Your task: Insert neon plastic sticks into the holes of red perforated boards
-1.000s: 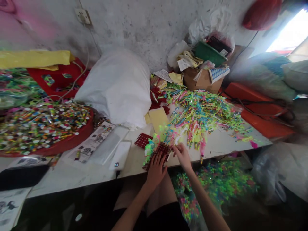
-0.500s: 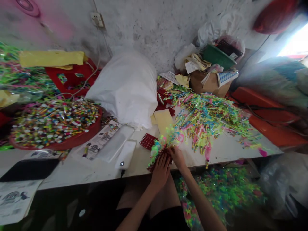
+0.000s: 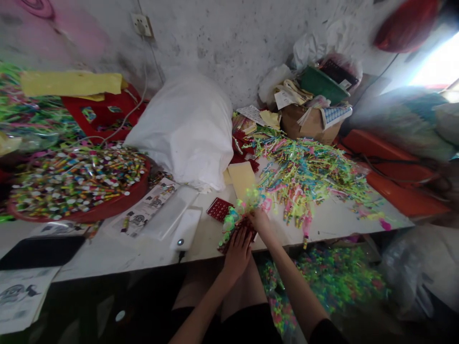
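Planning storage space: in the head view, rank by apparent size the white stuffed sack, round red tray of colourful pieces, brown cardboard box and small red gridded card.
1. White stuffed sack and round red tray: alike, not ranked.
2. Brown cardboard box, farther back.
3. Small red gridded card.

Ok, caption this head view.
Left hand and right hand at a dark red grid tray beside neon plastic sticks.
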Action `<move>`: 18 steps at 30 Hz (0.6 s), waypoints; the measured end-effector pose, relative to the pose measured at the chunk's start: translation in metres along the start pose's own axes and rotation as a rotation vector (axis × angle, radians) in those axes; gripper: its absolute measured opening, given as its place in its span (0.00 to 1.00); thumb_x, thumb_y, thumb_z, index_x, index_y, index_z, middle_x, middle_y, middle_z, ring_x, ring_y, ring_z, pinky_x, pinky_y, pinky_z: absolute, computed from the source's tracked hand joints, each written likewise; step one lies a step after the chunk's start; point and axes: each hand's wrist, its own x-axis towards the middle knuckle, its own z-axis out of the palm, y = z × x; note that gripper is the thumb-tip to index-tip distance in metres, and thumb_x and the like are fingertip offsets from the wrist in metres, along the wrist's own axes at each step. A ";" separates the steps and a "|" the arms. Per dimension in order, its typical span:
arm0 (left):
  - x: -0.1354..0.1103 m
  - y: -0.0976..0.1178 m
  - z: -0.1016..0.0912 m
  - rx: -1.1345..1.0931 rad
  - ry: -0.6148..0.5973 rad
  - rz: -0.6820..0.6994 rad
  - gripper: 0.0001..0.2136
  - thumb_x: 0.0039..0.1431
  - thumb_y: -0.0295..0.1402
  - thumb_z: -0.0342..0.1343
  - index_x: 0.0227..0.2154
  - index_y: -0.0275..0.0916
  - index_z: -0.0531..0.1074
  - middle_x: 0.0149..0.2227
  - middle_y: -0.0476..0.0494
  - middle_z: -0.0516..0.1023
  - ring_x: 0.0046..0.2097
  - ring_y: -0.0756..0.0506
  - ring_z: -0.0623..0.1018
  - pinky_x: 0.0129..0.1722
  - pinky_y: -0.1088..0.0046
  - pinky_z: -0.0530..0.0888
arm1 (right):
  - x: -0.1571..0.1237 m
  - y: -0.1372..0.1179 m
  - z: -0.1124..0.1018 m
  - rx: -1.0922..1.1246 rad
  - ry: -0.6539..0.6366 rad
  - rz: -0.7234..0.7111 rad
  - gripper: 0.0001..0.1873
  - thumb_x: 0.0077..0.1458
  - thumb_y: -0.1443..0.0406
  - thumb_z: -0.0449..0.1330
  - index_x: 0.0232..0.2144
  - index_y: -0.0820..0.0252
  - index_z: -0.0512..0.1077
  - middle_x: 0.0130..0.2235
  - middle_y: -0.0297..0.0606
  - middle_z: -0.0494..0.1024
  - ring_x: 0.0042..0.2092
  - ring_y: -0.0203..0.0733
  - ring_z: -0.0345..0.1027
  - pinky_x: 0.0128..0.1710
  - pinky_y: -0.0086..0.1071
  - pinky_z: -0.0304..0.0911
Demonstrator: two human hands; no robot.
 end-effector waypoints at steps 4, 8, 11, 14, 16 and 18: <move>0.000 0.000 -0.002 0.021 0.015 0.015 0.21 0.62 0.33 0.43 0.58 0.37 0.58 0.61 0.40 0.59 0.63 0.42 0.57 0.61 0.58 0.58 | -0.002 -0.012 -0.004 -0.092 -0.019 0.057 0.13 0.57 0.66 0.52 0.33 0.66 0.76 0.37 0.48 0.79 0.38 0.42 0.73 0.32 0.26 0.59; 0.000 -0.001 -0.002 0.033 0.041 0.021 0.21 0.62 0.32 0.44 0.58 0.38 0.58 0.61 0.40 0.60 0.63 0.42 0.58 0.61 0.59 0.58 | -0.005 -0.014 -0.005 -0.132 -0.009 0.080 0.14 0.58 0.63 0.52 0.36 0.66 0.76 0.38 0.48 0.79 0.41 0.43 0.72 0.35 0.27 0.60; 0.001 -0.001 -0.001 0.030 0.048 0.021 0.20 0.62 0.32 0.44 0.57 0.37 0.60 0.61 0.40 0.61 0.62 0.43 0.58 0.61 0.59 0.58 | -0.004 -0.015 -0.006 -0.139 -0.011 0.093 0.14 0.58 0.64 0.52 0.37 0.65 0.75 0.39 0.48 0.79 0.41 0.43 0.72 0.36 0.27 0.61; 0.002 -0.001 -0.002 0.021 0.048 0.024 0.20 0.62 0.32 0.44 0.57 0.37 0.61 0.61 0.40 0.61 0.62 0.42 0.58 0.61 0.59 0.57 | -0.002 -0.015 -0.008 -0.143 0.030 0.073 0.13 0.57 0.64 0.54 0.37 0.66 0.75 0.39 0.49 0.78 0.42 0.44 0.71 0.37 0.27 0.61; 0.003 0.000 -0.003 0.018 0.041 0.018 0.21 0.61 0.32 0.44 0.57 0.37 0.60 0.61 0.39 0.60 0.62 0.42 0.59 0.60 0.58 0.58 | -0.005 -0.014 -0.011 -0.119 0.051 0.072 0.12 0.56 0.61 0.56 0.35 0.65 0.75 0.38 0.47 0.78 0.41 0.43 0.71 0.36 0.27 0.60; 0.003 -0.001 -0.003 0.022 0.035 0.021 0.21 0.61 0.31 0.45 0.57 0.37 0.60 0.61 0.38 0.60 0.62 0.41 0.59 0.60 0.58 0.58 | -0.013 -0.007 -0.013 -0.040 0.033 0.090 0.13 0.53 0.58 0.58 0.30 0.63 0.74 0.32 0.43 0.78 0.36 0.41 0.71 0.31 0.26 0.59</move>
